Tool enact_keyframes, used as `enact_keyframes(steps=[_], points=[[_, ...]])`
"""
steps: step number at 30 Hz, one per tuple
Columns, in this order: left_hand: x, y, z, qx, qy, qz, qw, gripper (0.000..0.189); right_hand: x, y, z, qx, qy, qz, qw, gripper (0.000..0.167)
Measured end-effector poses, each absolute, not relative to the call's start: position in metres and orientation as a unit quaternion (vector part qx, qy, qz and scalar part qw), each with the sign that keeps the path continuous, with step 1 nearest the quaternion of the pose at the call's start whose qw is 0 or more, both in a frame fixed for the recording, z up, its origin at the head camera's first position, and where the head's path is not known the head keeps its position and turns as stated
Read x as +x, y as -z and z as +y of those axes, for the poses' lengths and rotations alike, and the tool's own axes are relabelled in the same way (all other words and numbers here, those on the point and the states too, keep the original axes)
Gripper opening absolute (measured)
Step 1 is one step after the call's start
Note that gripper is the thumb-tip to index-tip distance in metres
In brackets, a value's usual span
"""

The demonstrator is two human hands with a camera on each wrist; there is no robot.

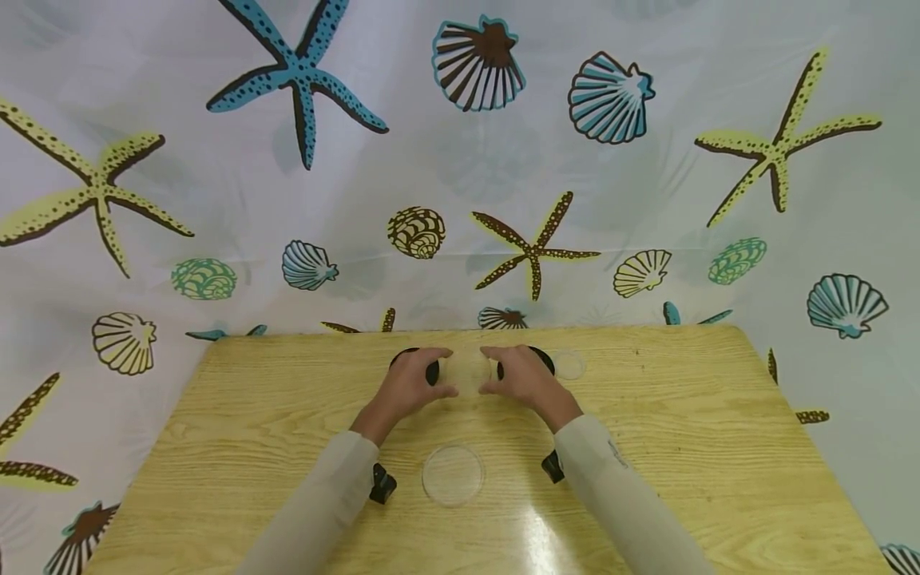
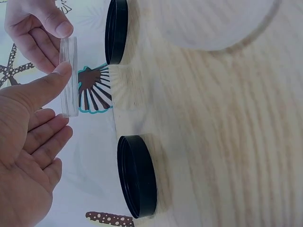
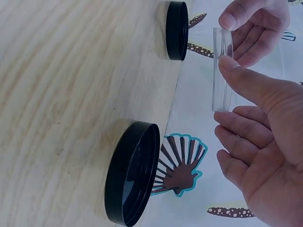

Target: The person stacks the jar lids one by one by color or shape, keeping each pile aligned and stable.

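Observation:
Between my two hands a clear, shallow round dish (image 2: 69, 90) is held up; it shows edge-on in both wrist views and only faintly in the head view. My left hand (image 1: 410, 379) grips one side, thumb on the near face and fingertips at the rim. From the opposite side my right hand (image 1: 525, 379) pinches it the same way. Behind the left hand lies a black round lid (image 2: 137, 177), partly covered by the hand in the head view. A second black lid (image 3: 132, 175) lies behind the right hand.
On the wooden table (image 1: 287, 415), a clear disc (image 1: 453, 476) lies between the forearms. Another clear disc (image 1: 570, 364) is right of the right hand. A patterned cloth (image 1: 460, 160) with shells and starfish hangs behind the far edge. Small black devices (image 1: 383, 485) sit at the wrists.

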State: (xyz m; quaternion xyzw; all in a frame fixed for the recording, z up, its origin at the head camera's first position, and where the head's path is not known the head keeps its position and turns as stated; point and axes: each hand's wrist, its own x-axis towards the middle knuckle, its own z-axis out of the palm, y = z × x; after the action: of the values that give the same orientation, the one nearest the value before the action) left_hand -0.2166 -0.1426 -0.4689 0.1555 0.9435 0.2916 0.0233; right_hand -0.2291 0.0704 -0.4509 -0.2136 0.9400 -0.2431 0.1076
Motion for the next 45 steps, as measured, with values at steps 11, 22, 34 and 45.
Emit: enact_keyframes(steps=[11, 22, 34, 45], points=[[-0.201, 0.473, -0.143, 0.140, -0.331, 0.932, 0.040, 0.062, -0.214, 0.461, 0.071, -0.236, 0.247, 0.936, 0.084, 0.064], [-0.182, 0.479, -0.145, 0.148, -0.314, 0.937, 0.026, 0.062, -0.195, 0.468, 0.073, -0.257, 0.260, 0.929, 0.065, 0.062], [-0.162, 0.484, -0.150, 0.141, -0.333, 0.932, 0.020, 0.062, -0.181, 0.474, 0.071, -0.276, 0.261, 0.923, 0.065, 0.060], [-0.147, 0.489, -0.154, 0.154, -0.341, 0.927, -0.022, 0.059, -0.172, 0.478, 0.069, -0.292, 0.263, 0.918, 0.049, 0.061]])
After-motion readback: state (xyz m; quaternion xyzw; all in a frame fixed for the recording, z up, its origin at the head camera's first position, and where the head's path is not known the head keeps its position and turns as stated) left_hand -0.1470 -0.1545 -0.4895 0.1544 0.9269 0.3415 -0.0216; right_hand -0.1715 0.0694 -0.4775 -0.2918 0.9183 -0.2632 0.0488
